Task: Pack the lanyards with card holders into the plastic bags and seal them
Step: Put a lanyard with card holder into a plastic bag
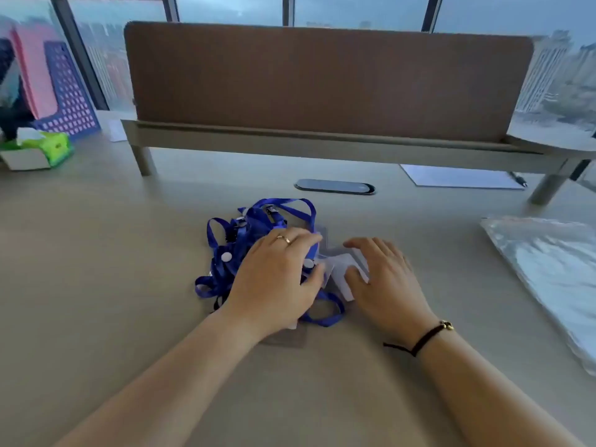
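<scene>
Forearms reach in over the pale surface. The left hand rests with relaxed fingers on a tangled heap of blue lanyards; the right hand, fingers spread flat, presses clear card holders just beside it. Stacked plastic bags lie well apart at right. Farther back stands a brown divider panel. No writing is legible.

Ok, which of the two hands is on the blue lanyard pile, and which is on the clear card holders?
The left hand, with the ring, rests on the blue lanyards. The right hand, with the dark wrist cord, touches the card holders.
</scene>
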### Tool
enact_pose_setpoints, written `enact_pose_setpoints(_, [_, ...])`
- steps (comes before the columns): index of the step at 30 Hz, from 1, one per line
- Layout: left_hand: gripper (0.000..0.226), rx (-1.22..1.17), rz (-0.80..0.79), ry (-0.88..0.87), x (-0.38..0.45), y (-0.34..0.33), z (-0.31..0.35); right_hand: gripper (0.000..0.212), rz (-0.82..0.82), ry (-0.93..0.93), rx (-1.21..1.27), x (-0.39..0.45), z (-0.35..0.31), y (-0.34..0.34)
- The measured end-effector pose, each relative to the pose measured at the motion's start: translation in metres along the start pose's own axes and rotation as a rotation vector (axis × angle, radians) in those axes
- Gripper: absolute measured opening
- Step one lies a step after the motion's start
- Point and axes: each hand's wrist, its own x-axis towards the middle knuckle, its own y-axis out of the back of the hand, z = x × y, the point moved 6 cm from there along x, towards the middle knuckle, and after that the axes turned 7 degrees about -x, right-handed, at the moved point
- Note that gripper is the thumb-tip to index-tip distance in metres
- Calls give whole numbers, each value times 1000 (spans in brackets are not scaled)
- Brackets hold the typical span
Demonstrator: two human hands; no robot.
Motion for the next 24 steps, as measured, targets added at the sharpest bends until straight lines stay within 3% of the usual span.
enact_pose_setpoints(6, [47, 10, -126, 63, -8, -13, -18, 36, -77, -30, -2, -8, 2, -5])
enact_pose_setpoints(13, [39, 54, -76, 5, -8, -13, -14, 32, -39, 84, -35, -5, -11, -5])
enact_pose_setpoints(18, [21, 45, 23, -92, -6, -5, -3, 33, 72, 162, -12, -8, -24, 3])
enact_pose_setpoints(24, [19, 19, 93, -227, -4, 6, 9, 5, 218, 142, 121, -11, -36, 21])
